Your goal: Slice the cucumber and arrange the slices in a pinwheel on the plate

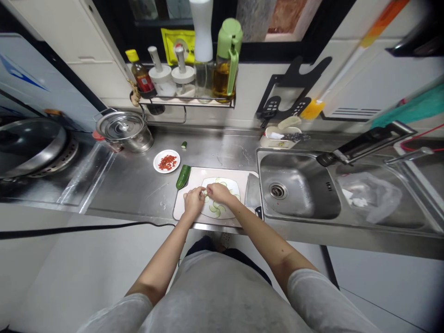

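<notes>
White plate (228, 214) near the front edge of the tabletop (142, 196) holds cucumber slices (216, 206); I seem to be arranging them, left hand (194, 202) and right hand (219, 192) close together, grip unclear; placing calls for gentleness.

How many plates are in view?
2. A small plate with red bits, left of the cucumber; a square plate with slices, on the cutting board. No others show.

On my feed the cucumber piece (183, 176) is dark green, the slices (218, 212) pale green with darker rims, their plate (233, 184) white and the cutting board (183, 207) pale pink. I read red in the chopped bits (168, 162), yellow on the bottle cap (132, 55), light green on the jug lid (230, 30) and grey on the 2 sleeves (310, 292).
</notes>
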Demonstrator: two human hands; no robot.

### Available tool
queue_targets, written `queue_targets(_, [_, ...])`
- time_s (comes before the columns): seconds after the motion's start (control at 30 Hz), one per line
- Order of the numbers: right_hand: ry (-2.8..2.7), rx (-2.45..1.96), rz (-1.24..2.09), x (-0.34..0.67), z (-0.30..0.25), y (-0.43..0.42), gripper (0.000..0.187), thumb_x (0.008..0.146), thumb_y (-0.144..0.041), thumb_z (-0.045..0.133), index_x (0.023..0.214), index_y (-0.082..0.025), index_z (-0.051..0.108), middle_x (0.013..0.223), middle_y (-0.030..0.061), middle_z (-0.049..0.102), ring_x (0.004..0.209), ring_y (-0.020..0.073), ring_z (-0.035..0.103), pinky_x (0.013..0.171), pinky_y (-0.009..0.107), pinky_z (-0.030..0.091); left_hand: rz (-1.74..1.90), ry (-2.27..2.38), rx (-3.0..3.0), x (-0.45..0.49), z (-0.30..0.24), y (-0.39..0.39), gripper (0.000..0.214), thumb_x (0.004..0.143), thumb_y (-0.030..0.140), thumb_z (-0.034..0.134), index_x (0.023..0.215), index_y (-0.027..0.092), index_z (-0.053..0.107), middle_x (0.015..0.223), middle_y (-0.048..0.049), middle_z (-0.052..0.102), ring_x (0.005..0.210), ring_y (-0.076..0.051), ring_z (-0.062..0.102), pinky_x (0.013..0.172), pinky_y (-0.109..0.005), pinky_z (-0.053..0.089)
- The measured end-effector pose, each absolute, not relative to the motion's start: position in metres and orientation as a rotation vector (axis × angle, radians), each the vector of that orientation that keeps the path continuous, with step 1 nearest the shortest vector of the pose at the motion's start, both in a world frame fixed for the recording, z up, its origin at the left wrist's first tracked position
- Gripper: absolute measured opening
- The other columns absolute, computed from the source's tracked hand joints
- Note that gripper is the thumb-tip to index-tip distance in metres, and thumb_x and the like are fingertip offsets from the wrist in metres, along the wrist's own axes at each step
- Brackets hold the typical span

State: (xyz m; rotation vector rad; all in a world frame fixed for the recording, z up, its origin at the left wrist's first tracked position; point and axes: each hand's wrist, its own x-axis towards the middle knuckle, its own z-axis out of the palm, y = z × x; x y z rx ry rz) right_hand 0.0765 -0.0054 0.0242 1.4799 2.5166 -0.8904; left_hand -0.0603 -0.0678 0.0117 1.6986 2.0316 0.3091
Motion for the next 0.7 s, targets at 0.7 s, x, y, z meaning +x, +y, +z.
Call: queue_targets(0.7, [2.46,1.577,-0.86,0.0754,0.0272,-0.0088,0.012,0.086,-0.027,0.056,0.092,-0.02,0.062,0.102,0.0062,0.063,0.086,0.0158,0.056,0.064,0.023,0.033,0.384,2.043,1.787,-0.0618,0.0059,-0.0689,0.015,0.084,0.031,0.06,0.094,0.026,0.069,0.101,-0.0061,0.057,0.101,-0.023,0.051,0.086,-0.036,0.035])
